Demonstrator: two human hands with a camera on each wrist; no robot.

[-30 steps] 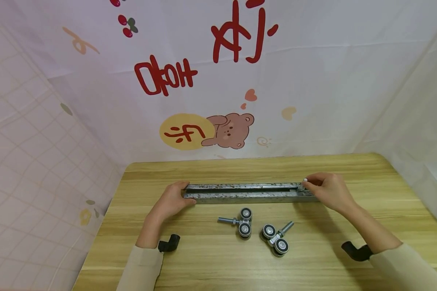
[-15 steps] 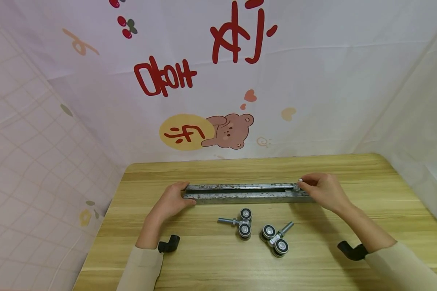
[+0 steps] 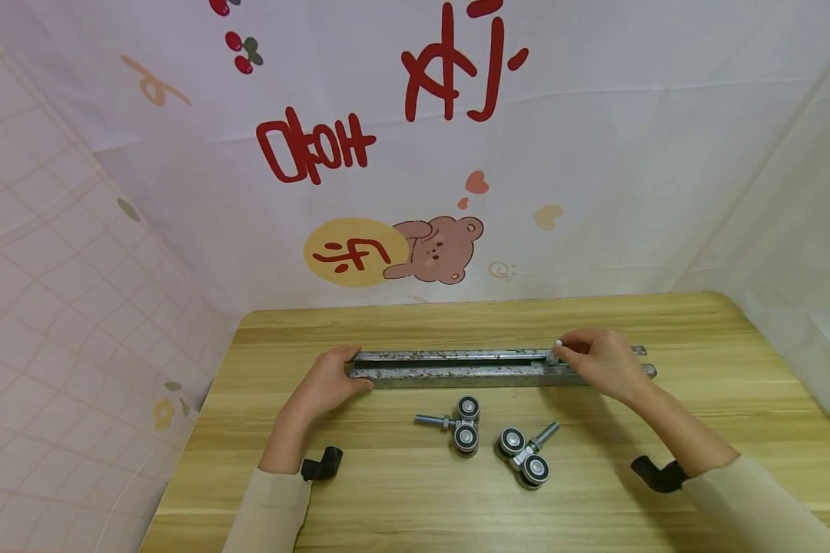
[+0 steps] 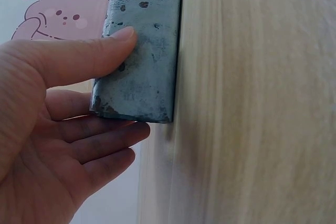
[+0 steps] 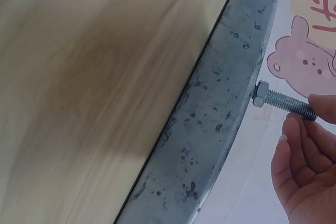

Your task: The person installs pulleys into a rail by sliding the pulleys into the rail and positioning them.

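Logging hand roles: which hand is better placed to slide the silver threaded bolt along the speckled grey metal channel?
Probably the right hand: it pinches the threaded bolt rising from the metal channel. The left hand grips the channel's left end, away from the bolt.

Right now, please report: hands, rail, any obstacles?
Left hand grips metal rail at end. Right hand pinches bolt protruding from rail. Two roller trolleys lie outside rail, seemingly not obstructing.

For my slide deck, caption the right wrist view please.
The right hand pinches a threaded bolt standing out of a speckled metal rail on a wood-grain tabletop.
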